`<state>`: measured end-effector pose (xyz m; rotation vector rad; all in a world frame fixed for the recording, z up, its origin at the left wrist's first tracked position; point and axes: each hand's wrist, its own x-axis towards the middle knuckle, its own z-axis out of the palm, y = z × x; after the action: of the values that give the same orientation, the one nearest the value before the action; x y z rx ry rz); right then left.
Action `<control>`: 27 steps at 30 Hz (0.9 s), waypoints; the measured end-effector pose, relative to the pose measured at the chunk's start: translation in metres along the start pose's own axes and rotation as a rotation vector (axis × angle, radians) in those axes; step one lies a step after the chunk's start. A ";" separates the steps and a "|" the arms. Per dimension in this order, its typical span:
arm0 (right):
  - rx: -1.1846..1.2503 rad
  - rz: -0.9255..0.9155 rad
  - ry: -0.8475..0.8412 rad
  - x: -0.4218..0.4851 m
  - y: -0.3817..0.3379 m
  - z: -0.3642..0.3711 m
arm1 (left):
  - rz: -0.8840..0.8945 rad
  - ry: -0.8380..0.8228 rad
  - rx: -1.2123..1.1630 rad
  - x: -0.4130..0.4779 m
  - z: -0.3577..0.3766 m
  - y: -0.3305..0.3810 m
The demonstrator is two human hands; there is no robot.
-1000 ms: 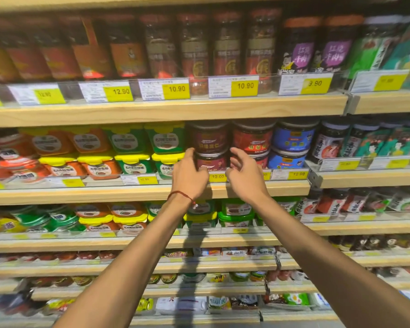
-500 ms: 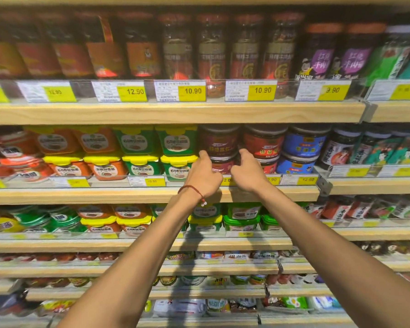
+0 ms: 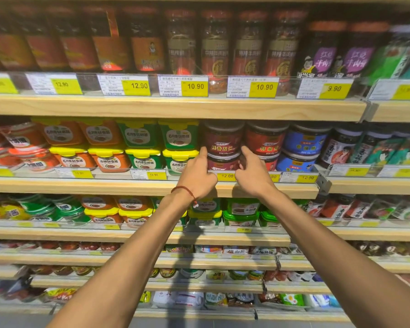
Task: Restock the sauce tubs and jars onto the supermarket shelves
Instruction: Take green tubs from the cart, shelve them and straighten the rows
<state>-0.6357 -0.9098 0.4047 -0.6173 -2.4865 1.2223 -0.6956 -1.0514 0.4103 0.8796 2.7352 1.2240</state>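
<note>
Two dark red sauce jars stand stacked on the second shelf (image 3: pixel 152 185): an upper jar (image 3: pixel 223 138) and a lower jar (image 3: pixel 223 164). My left hand (image 3: pixel 197 176) rests against the left side of the lower jar, index finger pointing up to the upper jar's base. On the right side, my right hand (image 3: pixel 252 176) presses the same jar with curled fingers. The jar sits between both hands behind the 12.00 price tag (image 3: pixel 225 176). A red string bracelet is on my left wrist.
Green and orange tubs (image 3: pixel 178 138) stand stacked just left of the jars. Red jars (image 3: pixel 265 138) and blue jars (image 3: pixel 305 140) are just to the right. Tall jars (image 3: pixel 216 50) fill the shelf above. More tubs (image 3: pixel 240 209) fill the shelf below.
Both hands have moved forward and closed in on the lower dark red jar. The view has shifted closer to the shelves.
</note>
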 end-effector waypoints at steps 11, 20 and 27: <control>0.043 -0.053 0.040 0.006 0.010 0.012 | 0.021 0.027 0.040 0.004 -0.001 -0.005; 0.273 0.025 0.009 -0.005 0.000 0.006 | 0.047 0.025 0.035 0.005 0.005 -0.010; 0.272 -0.073 0.128 -0.043 -0.002 0.019 | 0.008 0.174 -0.045 -0.020 -0.004 -0.013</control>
<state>-0.6079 -0.9451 0.3917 -0.5115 -2.1687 1.4125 -0.6866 -1.0710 0.3997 0.8174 2.8240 1.4224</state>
